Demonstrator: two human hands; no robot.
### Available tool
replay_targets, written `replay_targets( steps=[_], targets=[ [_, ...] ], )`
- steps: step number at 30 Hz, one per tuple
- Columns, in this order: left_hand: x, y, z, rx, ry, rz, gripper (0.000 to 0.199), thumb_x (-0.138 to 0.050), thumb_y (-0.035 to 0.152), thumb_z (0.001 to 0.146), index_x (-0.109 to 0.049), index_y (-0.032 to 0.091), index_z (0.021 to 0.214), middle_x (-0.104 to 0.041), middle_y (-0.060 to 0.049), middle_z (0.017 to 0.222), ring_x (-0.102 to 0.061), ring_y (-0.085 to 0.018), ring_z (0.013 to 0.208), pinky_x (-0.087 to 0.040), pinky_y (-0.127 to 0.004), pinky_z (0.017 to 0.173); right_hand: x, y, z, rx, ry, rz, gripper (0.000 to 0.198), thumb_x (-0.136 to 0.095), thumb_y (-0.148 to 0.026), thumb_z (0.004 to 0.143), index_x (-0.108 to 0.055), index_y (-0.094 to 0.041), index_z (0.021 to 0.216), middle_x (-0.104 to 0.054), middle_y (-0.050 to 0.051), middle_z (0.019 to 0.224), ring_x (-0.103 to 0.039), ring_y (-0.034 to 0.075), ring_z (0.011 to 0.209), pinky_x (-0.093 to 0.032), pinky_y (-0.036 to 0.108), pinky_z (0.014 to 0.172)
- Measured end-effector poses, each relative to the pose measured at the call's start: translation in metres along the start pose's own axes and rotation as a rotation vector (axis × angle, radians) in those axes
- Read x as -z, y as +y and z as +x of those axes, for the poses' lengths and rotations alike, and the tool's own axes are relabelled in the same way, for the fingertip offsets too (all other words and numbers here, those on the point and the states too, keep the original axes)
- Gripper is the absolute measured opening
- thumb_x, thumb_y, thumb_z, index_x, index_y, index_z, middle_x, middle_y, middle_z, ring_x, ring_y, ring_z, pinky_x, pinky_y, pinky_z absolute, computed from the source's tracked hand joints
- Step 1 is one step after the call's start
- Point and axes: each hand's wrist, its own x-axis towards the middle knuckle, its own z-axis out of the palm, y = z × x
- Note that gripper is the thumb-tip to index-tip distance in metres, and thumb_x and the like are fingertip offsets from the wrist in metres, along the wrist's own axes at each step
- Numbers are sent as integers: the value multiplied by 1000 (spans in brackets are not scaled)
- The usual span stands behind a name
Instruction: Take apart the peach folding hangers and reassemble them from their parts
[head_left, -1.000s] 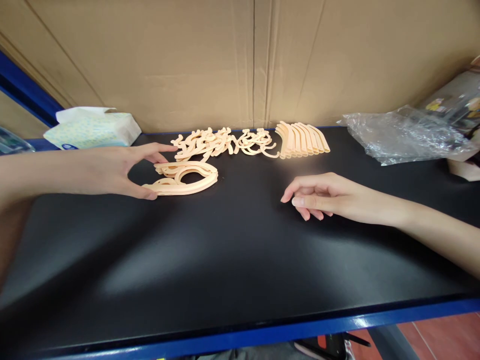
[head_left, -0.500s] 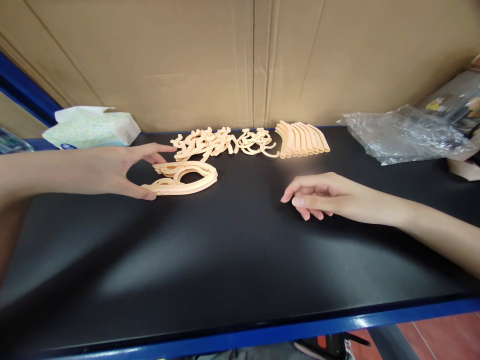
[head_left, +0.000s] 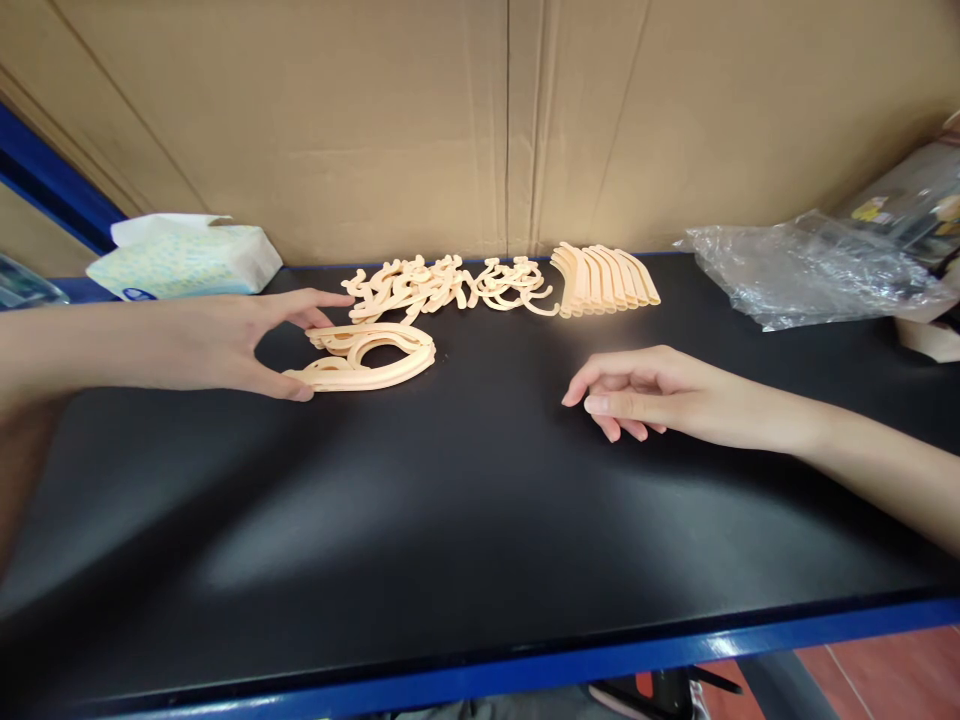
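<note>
Your left hand (head_left: 217, 340) is spread wide around the near end of the stacked peach loops (head_left: 369, 358), thumb tip touching the lowest piece and forefinger reaching over the top toward the heap behind, so nothing is clamped yet. Your right hand (head_left: 645, 392) rests loosely curled and empty on the black table (head_left: 465, 520), well apart from any of the parts. The loops lie on the left-centre of the table, just in front of the tangled hook pieces (head_left: 442, 283), with the fanned curved strips (head_left: 604, 278) further right along the cardboard wall (head_left: 420, 120). The risk, as I judge it, is in that open grasp: the pieces sit slightly askew on one another (they look thin and smooth), so squeezing only the near end could let the upper ones slide off or swing the far end into the tangle. Your forefinger is also close enough to the hooks to snag one. The tissue pack (head_left: 184, 258) and plastic bag (head_left: 802, 270) sit off to the sides.
</note>
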Motion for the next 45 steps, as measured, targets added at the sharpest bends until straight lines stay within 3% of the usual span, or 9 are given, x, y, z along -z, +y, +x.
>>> replay_targets(
  steps=[9,14,18,22,26,31,35,40,45],
  targets=[
    [0,-5,-3,-53,20,-36,109,-61,70,58,-21,23,149,-52,-10,137,-54,-33,114,-40,-49,96,1,0,0,-11,2,-2,30,-53,-46,91,-62,-18,100,-60,-2,68,-49,9,56,-37,23,53],
    [4,36,-9,11,144,-56,98,-55,72,71,-21,22,149,-43,-11,144,-46,-36,124,-38,-50,99,0,-1,1,-6,1,6,29,-52,-45,91,-63,-19,99,-59,-2,68,-49,9,57,-38,23,55],
    [-19,86,-9,-366,409,-124,64,-37,59,92,-34,21,143,-35,-7,150,-28,-30,139,-24,-45,114,-3,0,2,1,51,26,30,-53,-46,90,-63,-19,99,-58,-2,68,-52,10,61,-39,23,57],
    [-50,118,-13,-579,238,-129,59,-36,55,95,-31,26,146,-28,-2,155,-19,-24,145,-24,-41,117,-5,0,2,19,96,9,30,-53,-47,90,-63,-19,97,-59,-1,68,-56,12,65,-42,24,59],
    [-61,127,-16,-608,120,-137,65,-33,58,95,-26,22,149,-24,-4,157,-17,-22,146,-24,-42,118,-7,1,4,113,198,-213,27,-51,-44,91,-64,-21,96,-64,2,78,-57,14,69,-44,27,63],
    [-58,123,-14,-567,136,-168,68,-38,61,92,-31,23,147,-27,-6,155,-22,-26,144,-27,-45,116,-7,7,7,367,277,-576,22,-49,-33,93,-63,-24,107,-64,7,118,-57,21,109,-44,40,95],
    [-58,119,-15,-568,146,-162,65,-41,59,91,-32,27,147,-29,-4,154,-24,-26,143,-28,-46,116,-8,11,7,395,241,-716,33,-51,-35,92,-59,-29,123,-52,5,141,-45,25,130,-32,51,110],
    [-58,117,-15,-579,151,-130,64,-40,57,92,-32,26,147,-29,-3,154,-26,-27,143,-28,-46,116,-4,12,8,384,244,-779,37,-48,-37,94,-55,-27,129,-47,5,145,-39,23,136,-27,50,114],
    [-58,117,-15,-583,133,-74,64,-36,58,94,-29,25,148,-24,-2,156,-22,-25,144,-25,-45,117,18,20,14,327,442,-819,36,-47,-37,94,-57,-22,125,-54,9,137,-45,26,130,-33,47,109]
  ],
)
